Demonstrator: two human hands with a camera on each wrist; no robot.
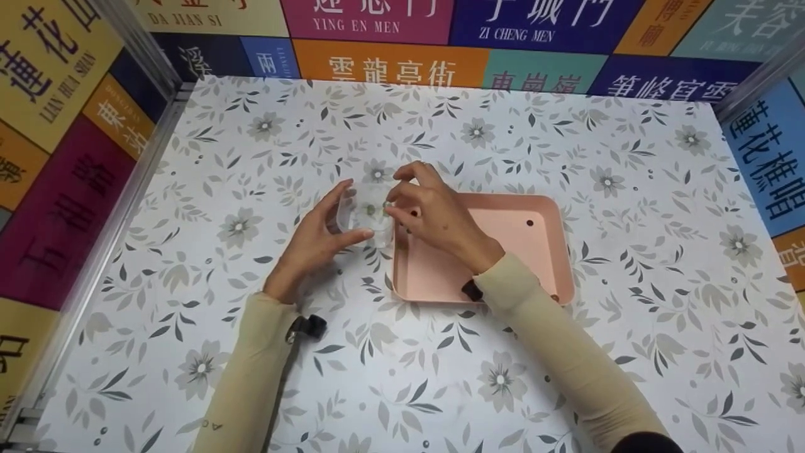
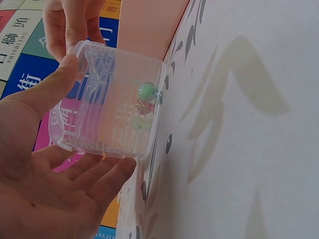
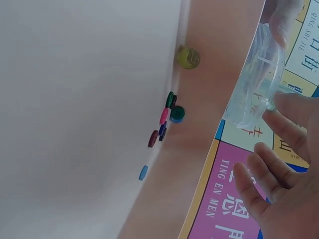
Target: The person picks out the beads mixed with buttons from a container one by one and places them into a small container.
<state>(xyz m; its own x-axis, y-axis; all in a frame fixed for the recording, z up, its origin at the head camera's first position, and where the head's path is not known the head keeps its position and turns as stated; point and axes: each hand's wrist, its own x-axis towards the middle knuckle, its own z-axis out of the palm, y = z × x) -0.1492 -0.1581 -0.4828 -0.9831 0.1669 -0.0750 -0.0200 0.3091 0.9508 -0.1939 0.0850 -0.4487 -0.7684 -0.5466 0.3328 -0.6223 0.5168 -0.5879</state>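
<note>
My left hand [image 1: 309, 238] holds a clear plastic box [image 2: 117, 107] between thumb and fingers, just left of the pink tray [image 1: 564, 251]. Inside the box lie a few glass marbles [image 2: 147, 91], green and reddish. At the box's right rim my right hand [image 1: 443, 217] pinches a small greenish clear marble [image 3: 270, 105] between thumb and index finger; its other fingers are spread apart. In the right wrist view, a yellow-green marble [image 3: 188, 58] and several coloured round discs [image 3: 153, 139] lie in the tray along its wall.
Everything stands on a table covered with a floral-print cloth [image 1: 503, 377]. Panels with large printed characters [image 1: 390, 66] rise along the back and both sides. The right forearm [image 1: 553, 340] crosses over the tray's front wall and hides part of its inside.
</note>
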